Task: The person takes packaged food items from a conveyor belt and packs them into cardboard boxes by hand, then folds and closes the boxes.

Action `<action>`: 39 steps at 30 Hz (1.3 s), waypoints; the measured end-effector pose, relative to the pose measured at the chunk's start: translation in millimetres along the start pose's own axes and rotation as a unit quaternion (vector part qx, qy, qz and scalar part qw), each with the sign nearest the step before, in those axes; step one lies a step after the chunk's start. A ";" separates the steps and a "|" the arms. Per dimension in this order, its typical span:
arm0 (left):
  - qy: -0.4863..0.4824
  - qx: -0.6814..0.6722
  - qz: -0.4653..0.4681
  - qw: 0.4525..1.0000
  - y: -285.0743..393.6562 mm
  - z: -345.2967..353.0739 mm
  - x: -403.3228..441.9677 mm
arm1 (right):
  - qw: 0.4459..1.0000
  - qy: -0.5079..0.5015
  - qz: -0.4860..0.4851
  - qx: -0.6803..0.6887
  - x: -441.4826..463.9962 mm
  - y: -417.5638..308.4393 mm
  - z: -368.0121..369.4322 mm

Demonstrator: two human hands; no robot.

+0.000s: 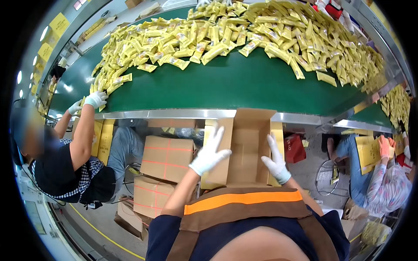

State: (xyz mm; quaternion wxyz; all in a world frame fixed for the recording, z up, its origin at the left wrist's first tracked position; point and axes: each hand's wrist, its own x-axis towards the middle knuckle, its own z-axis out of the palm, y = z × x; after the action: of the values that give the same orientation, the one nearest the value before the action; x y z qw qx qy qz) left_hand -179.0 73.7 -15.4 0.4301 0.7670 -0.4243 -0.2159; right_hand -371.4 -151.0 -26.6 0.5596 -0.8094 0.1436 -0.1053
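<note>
An open cardboard box [250, 150] stands in front of my body, against the metal edge of the green table; its inside is bare brown board. My left hand [210, 153], in a white glove, is over the box's left flap with its fingers spread; whether it touches the flap I cannot tell. On the opposite side, my right hand [277, 162], also gloved in white, lies by the right wall with its fingers stretched out. Neither hand holds anything. Beyond the box, a large heap of yellow wrapped packets [213, 37] covers the table's far part.
The green surface [196, 87] has a metal rim [174, 114]. Taped cartons [167, 158] are stacked at my left, and a red bag [294, 148] is at right. A co-worker [69, 161] handles packets at left; another [385, 187] sits at right with a yellow box.
</note>
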 end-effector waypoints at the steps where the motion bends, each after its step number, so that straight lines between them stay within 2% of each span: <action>1: -0.008 -0.025 0.002 1.000 -14.7 20.8 -3.4 | 0.996 0.005 0.001 0.091 3.8 9.6 7.2; 3: -0.009 -0.140 -0.031 0.990 -26.2 53.8 0.5 | 0.993 -0.002 0.043 0.106 3.5 -12.0 4.2; 4: 0.003 -0.177 -0.032 0.984 -29.0 66.6 3.5 | 0.997 -0.027 0.055 0.046 2.9 -16.3 -5.1; 5: 0.040 -0.175 -0.008 0.984 -32.2 73.2 7.8 | 0.992 -0.089 0.072 -0.050 5.8 -18.0 -20.7; 7: 0.052 -0.079 -0.041 0.995 -22.1 64.9 6.0 | 0.934 -0.167 0.102 -0.298 30.4 -44.0 -58.7; 8: 0.051 -0.023 -0.043 0.998 -15.3 52.1 6.1 | 0.889 -0.102 -0.145 -0.422 60.6 -43.2 -85.6; 9: 0.048 0.033 -0.048 0.997 -8.7 37.7 5.6 | 0.848 0.012 -0.213 -0.485 106.4 -79.7 -95.8; 10: 0.062 0.063 -0.053 0.995 -6.5 26.7 6.0 | 0.881 0.078 -0.216 -0.413 151.2 -118.0 -101.4; 12: 0.111 0.198 0.057 0.972 -13.6 0.0 13.6 | 0.819 0.091 -0.348 -0.447 245.8 -182.7 -90.6; 13: 0.133 0.264 0.112 0.949 -18.3 -17.9 18.5 | 0.791 0.063 -0.391 -0.466 297.7 -195.8 -82.1; 14: 0.147 0.306 0.091 0.936 -22.5 -46.3 29.2 | 0.757 0.042 -0.419 -0.500 350.1 -206.9 -66.4; 16: 0.209 0.342 0.015 0.916 -43.3 -111.2 55.2 | 0.790 -0.046 -0.340 -0.508 465.3 -212.1 -33.1; 17: 0.258 0.335 -0.039 0.906 -62.7 -140.1 65.9 | 0.811 -0.050 -0.292 -0.505 502.5 -218.2 -10.8; 18: 0.275 0.331 -0.085 0.899 -92.3 -169.0 70.6 | 0.763 -0.106 -0.339 -0.540 574.5 -201.3 -6.3; 19: 0.291 0.325 -0.131 0.890 -116.8 -186.7 75.3 | 0.775 -0.102 -0.292 -0.551 616.1 -197.8 8.9; 20: 0.299 0.355 -0.134 0.876 -127.9 -187.3 75.1 | 0.783 -0.098 -0.245 -0.563 656.2 -195.3 24.7; 21: 0.307 0.384 -0.136 0.860 -134.8 -186.6 71.8 | 0.829 -0.049 -0.215 -0.513 680.9 -170.1 29.9; 22: 0.244 0.421 -0.159 0.859 -130.3 -188.9 70.3 | 0.870 0.003 -0.192 -0.454 688.5 -157.2 42.5; 23: 0.245 0.415 -0.163 0.861 -130.8 -192.3 70.7 | 0.919 0.037 -0.137 -0.367 678.4 -130.7 45.1; 25: 0.252 0.396 -0.166 0.867 -128.9 -190.8 75.9 | 0.886 -0.102 -0.093 -0.443 641.6 -84.6 69.6; 26: 0.253 0.393 -0.172 0.867 -126.2 -190.9 78.7 | 0.895 -0.075 -0.019 -0.440 634.9 -73.4 78.9; 27: 0.246 0.390 -0.184 0.868 -121.3 -193.1 80.5 | 0.899 -0.196 0.028 -0.390 614.9 -89.5 79.5; 29: 0.313 0.309 -0.144 0.886 -131.0 -202.7 100.2 | 0.833 -0.341 0.006 -0.436 563.4 -96.8 100.9; 30: 0.364 0.281 -0.138 0.877 -141.1 -207.5 119.7 | 0.837 -0.256 -0.101 -0.472 542.5 -83.2 106.1; 31: 0.420 0.254 -0.129 0.862 -153.5 -213.3 138.1 | 0.822 -0.273 -0.129 -0.483 525.1 -86.6 106.9; 32: 0.401 0.294 -0.114 0.860 -164.6 -216.8 149.6 | 0.806 -0.289 -0.157 -0.492 507.6 -89.8 107.7; 33: 0.371 0.333 -0.103 0.861 -171.7 -218.5 155.0 | 0.820 -0.312 -0.142 -0.458 500.3 -94.3 105.9; 34: 0.274 0.408 -0.078 0.867 -174.8 -218.7 156.1 | 0.802 -0.334 -0.115 -0.482 503.2 -104.0 99.3; 35: 0.319 0.435 -0.008 0.842 -178.5 -212.7 154.4 | 0.781 -0.356 -0.086 -0.505 510.3 -116.0 93.1; 37: 0.246 0.270 -0.062 0.929 -153.2 -224.2 153.3 | 0.683 -0.331 -0.043 -0.650 516.4 -163.4 91.9; 39: 0.251 0.315 0.018 0.915 -166.9 -217.2 158.9 | 0.667 -0.143 -0.156 -0.714 511.9 -192.8 120.2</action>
State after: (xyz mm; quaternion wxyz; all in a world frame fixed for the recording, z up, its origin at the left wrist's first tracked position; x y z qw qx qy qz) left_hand 136.7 89.3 -34.2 0.2629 0.8837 -0.3623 0.1366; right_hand 169.9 -161.0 116.7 -0.2002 -0.9772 -0.0357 0.0608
